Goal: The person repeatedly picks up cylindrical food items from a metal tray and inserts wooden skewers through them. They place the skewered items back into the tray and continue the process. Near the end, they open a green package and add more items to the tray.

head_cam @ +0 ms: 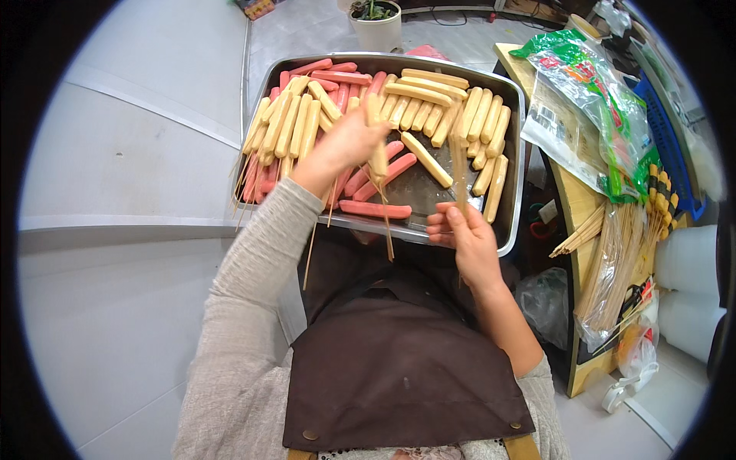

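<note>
My left hand is closed around a pale yellow sausage, and thin sticks trail below it. Between the thumb and fingers of my right hand are thin bamboo skewers, blurred and upright, so their number is unclear. Both hands are over a metal tray. Skewered yellow sausages are heaped at its left, partly over pink sausages. Loose yellow sausages lie along its back and right. A single yellow sausage lies between my hands, and a pink one by the near rim.
On the wooden table at right are a green-and-clear plastic package, a bag of skewers and loose skewers. A potted plant stands beyond the tray. White panels flank the left side.
</note>
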`<action>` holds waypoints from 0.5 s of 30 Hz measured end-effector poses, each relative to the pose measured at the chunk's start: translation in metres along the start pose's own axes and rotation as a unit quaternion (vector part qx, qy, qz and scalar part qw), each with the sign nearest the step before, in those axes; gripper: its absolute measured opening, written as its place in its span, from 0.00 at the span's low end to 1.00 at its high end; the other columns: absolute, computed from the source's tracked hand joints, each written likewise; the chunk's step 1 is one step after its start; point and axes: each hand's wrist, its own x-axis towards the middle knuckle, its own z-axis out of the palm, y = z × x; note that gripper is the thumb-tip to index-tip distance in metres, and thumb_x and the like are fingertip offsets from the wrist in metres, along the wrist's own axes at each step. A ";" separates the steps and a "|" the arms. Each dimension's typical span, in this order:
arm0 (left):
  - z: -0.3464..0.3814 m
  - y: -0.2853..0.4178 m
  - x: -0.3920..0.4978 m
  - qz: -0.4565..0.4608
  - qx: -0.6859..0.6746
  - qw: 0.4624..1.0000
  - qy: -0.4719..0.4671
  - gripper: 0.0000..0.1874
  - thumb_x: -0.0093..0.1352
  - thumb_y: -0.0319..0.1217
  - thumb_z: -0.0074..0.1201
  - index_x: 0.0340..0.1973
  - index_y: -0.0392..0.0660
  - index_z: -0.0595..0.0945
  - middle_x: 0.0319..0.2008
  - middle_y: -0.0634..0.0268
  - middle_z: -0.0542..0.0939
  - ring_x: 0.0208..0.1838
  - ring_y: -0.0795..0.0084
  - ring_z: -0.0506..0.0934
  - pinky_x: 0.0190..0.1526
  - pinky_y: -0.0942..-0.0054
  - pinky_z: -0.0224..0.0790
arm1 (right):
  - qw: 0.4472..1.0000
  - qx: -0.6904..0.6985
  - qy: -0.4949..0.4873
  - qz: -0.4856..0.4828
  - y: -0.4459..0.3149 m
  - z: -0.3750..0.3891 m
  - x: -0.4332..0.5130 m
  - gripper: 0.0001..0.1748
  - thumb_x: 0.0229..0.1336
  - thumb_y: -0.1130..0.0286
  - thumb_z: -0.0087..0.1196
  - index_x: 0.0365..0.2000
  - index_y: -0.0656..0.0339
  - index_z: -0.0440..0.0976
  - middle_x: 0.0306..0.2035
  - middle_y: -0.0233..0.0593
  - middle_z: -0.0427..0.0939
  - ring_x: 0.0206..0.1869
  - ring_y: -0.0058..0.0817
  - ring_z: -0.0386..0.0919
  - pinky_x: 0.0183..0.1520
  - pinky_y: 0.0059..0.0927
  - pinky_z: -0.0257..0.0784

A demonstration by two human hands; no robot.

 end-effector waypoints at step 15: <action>0.043 0.012 0.084 0.336 0.353 0.855 0.174 0.12 0.66 0.29 0.56 0.45 0.41 0.81 0.45 0.51 0.80 0.51 0.50 0.78 0.54 0.53 0.72 | 0.998 -0.001 0.050 0.026 -0.020 -0.041 -0.033 0.18 0.77 0.62 0.44 0.54 0.62 0.76 0.21 0.18 0.62 0.22 0.09 0.56 0.24 0.15 0.50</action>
